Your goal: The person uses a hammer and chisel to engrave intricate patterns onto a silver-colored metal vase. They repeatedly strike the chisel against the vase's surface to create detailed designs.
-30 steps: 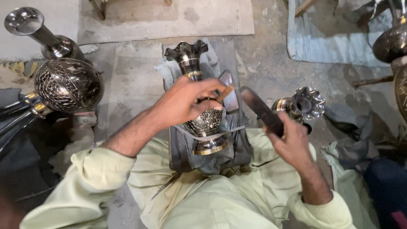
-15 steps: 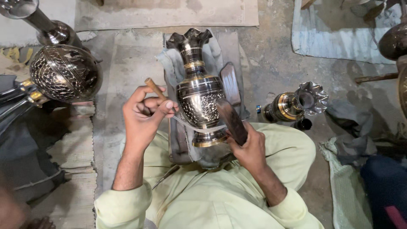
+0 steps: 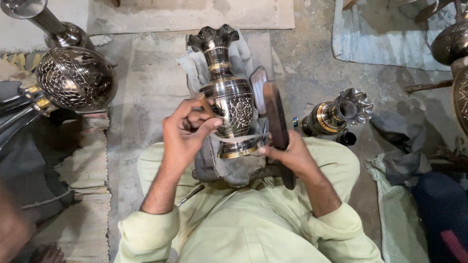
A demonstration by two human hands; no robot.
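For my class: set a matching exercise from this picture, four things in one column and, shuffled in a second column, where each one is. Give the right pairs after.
Things
1. engraved vase
2. dark wooden mallet
3. fluted-rim vase
4. big round engraved pot

Places
A. lying on its side on the floor, right of the lap
B. on a grey cloth on the lap, between the hands
C. gripped in the right hand
D. on the floor at far left

The left hand holds a thin tool at the engraved vase.

Pairs: 1-B, 2-C, 3-A, 4-D

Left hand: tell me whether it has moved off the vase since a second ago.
Yes. The left hand slid from over the vase body to its left side, judged against the vase on its grey cloth.
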